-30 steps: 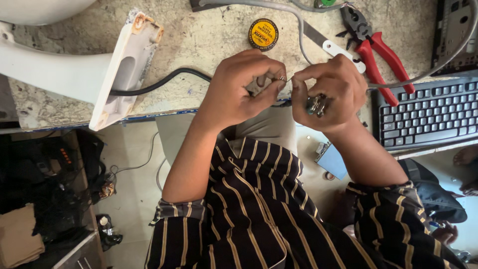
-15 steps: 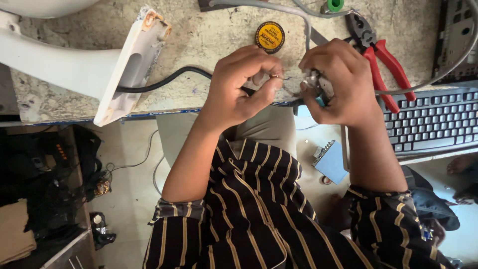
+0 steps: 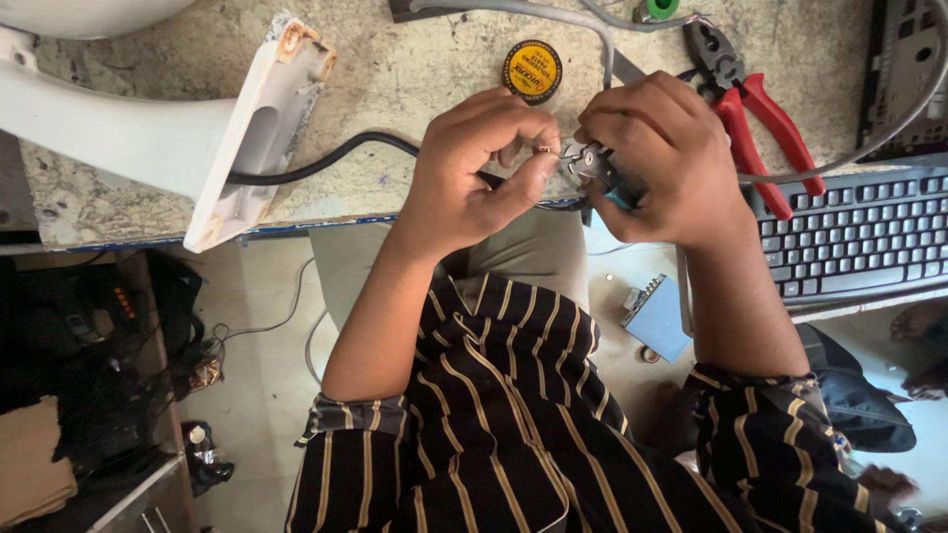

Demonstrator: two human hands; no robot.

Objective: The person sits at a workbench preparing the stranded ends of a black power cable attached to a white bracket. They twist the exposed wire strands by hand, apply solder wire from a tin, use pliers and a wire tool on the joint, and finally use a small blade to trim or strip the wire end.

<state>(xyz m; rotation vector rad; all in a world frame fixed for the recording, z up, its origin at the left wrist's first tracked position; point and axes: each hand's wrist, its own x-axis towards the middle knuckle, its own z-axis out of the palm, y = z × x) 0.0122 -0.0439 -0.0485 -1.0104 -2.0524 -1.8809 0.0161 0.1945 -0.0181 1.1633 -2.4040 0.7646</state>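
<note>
A mottled stone workbench is carrying everything, with the person sitting close against its front edge so both forearms are bracing over it. A white plastic housing is lying on its side at left, open base facing the person, and a black cable is running out of it toward the hands. A dark keyboard is sitting at right, pushed aside. Red-handled pliers are lying just beyond the right hand, within reach, and a round yellow-and-black tin is sitting near them. The left hand is pinching the cable's end between thumb and forefinger, holding it steady. The right hand is squeezing a small cutter, its tip meeting the pinched wire; whether its jaws are fully closed, cannot tell.
</note>
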